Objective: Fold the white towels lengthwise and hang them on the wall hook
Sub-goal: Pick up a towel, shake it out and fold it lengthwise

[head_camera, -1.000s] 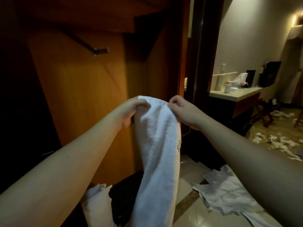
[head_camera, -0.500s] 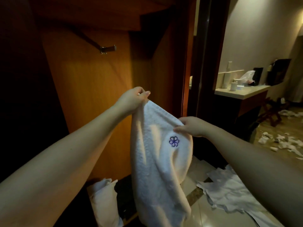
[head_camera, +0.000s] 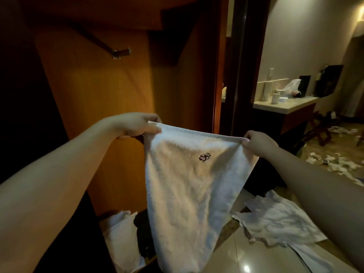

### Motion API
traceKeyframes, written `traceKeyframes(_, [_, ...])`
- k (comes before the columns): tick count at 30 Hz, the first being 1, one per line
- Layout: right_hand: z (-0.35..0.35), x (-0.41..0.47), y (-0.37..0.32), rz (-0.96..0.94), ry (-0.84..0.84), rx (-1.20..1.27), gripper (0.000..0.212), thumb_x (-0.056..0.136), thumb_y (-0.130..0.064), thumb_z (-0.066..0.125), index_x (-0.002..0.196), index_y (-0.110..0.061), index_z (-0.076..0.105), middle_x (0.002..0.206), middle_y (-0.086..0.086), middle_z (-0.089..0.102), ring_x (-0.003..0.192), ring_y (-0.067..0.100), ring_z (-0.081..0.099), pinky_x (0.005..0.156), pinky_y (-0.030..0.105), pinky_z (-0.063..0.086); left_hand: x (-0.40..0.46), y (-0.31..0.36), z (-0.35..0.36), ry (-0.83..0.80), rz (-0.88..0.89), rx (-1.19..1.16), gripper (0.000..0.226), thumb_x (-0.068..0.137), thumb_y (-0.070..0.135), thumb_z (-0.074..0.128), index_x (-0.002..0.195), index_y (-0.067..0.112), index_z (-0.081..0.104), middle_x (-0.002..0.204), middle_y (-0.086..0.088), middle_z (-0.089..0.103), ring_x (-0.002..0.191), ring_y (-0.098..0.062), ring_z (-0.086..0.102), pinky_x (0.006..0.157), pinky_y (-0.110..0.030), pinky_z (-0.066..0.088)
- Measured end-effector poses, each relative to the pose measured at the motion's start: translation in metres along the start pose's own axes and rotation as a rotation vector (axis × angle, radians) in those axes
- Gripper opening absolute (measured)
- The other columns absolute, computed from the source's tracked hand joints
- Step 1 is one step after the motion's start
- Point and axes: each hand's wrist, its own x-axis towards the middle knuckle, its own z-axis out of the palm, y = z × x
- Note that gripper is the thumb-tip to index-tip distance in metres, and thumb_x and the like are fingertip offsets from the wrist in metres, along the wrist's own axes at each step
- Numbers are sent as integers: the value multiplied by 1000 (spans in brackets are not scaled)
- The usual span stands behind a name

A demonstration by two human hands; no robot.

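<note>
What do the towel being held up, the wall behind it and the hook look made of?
Towel: soft looped cotton terry, seemingly; fuzzy nap, stitched flower.
Wall: wood or wood-look panel, smooth; faint vertical grain.
Hook: probably polished metal; it glints.

Crumpled white sheets on the tiled floor; cluttered countertop beyond.

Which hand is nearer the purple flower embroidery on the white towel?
Right. The right hand pinches the white towel's top corner just right of the purple flower embroidery; the left hand grips the far corner, up-left.
</note>
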Motion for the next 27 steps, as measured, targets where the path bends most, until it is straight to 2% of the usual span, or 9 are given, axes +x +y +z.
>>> traceKeyframes(2, [2, 0, 4, 14, 0, 37, 27, 98, -31, 52, 119, -17, 62, 96, -2, 59, 88, 18, 59, 65, 33, 45, 2, -8, -4, -70, -39, 3, 3, 99, 17, 62, 100, 16, 65, 96, -17, 73, 89, -33, 72, 83, -56, 59])
traceKeyframes(6, [3, -3, -1, 80, 80, 141, 27, 100, -34, 49, 118, -18, 60, 88, -3, 57, 78, 15, 57, 57, 29, 39, 12, -20, 7, 77, -56, -168, 4, 97, 11, 63, 95, 8, 64, 92, -16, 74, 82, -25, 75, 67, -35, 61])
traceKeyframes(9, [1, -8, -3, 121, 70, 213, 22, 98, -33, 50, 110, -18, 61, 82, -3, 56, 71, 14, 55, 55, 28, 38, 18, -27, 16, 218, -102, -307, 12, 91, 11, 71, 100, 6, 66, 90, -12, 75, 77, -20, 75, 66, -33, 59])
traceKeyframes(13, [-9, -15, -20, 179, -130, 564, 13, 90, -18, 56, 95, -12, 67, 75, 8, 60, 60, 20, 54, 52, 29, 40, 21, -31, 39, 343, -263, -704, 16, 87, 7, 73, 99, 5, 63, 78, -9, 74, 60, -18, 72, 53, -31, 57])
traceKeyframes(15, [-17, -26, -33, 222, -252, 788, 15, 93, -19, 62, 105, -26, 65, 87, 5, 66, 68, 17, 59, 55, 28, 45, 20, -29, 55, 359, -309, -847, 14, 87, 9, 74, 96, 6, 64, 65, -5, 73, 55, -16, 70, 51, -30, 56])
traceKeyframes(18, [-22, -39, -49, 165, -422, 1150, 27, 95, -15, 60, 115, -31, 70, 75, -1, 70, 52, 7, 52, 43, 19, 36, 17, -20, 76, 372, -277, -971, 10, 87, 11, 75, 91, 6, 67, 65, -3, 74, 55, -15, 71, 51, -29, 58])
traceKeyframes(20, [-23, -48, -60, 84, -467, 1280, 26, 95, -13, 58, 107, -25, 78, 74, 2, 66, 49, 8, 48, 39, 17, 32, 14, -10, 88, 365, -210, -972, 6, 89, 10, 72, 90, 7, 67, 68, -3, 75, 59, -15, 72, 58, -30, 61])
traceKeyframes(24, [-32, -77, -84, -186, -555, 1177, 29, 86, -14, 59, 98, -32, 79, 84, -5, 73, 68, 4, 68, 50, 18, 44, 4, 9, 103, 261, -4, -834, 16, 96, 3, 59, 107, 3, 69, 91, -8, 78, 83, -20, 73, 83, -36, 59])
traceKeyframes(27, [-36, -92, -98, -366, -457, 874, 35, 76, -23, 68, 99, -49, 70, 91, -16, 71, 74, -5, 65, 59, 17, 48, -7, 16, 108, 154, 96, -769, 22, 100, 6, 55, 118, 3, 66, 103, -11, 76, 91, -21, 73, 76, -30, 56])
